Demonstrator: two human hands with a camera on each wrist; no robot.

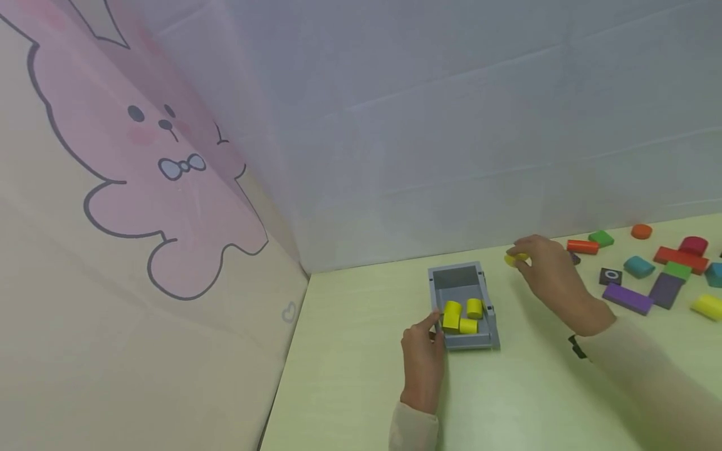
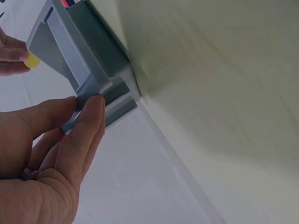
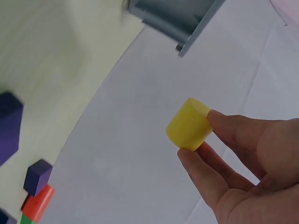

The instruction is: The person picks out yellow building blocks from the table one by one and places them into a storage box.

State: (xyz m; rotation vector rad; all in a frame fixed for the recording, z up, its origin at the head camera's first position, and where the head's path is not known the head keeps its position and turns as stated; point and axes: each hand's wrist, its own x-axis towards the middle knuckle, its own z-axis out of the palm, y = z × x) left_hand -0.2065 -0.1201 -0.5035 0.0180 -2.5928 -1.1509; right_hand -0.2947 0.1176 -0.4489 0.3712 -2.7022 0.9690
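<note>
A grey open-topped box stands on the table with several yellow blocks at its near end. My left hand pinches the box's left rim; in the left wrist view the thumb and fingers grip its grey edge. Right of the box and above the table, my right hand holds a yellow cylinder block between thumb and fingertips. The right wrist view shows that cylinder apart from the box, whose corner appears at the top.
On the right of the table lie loose blocks: a purple bar, a red bar, a teal block, a yellow cylinder and others. A pale curtain wall rises behind; a rabbit-printed sheet stands at left.
</note>
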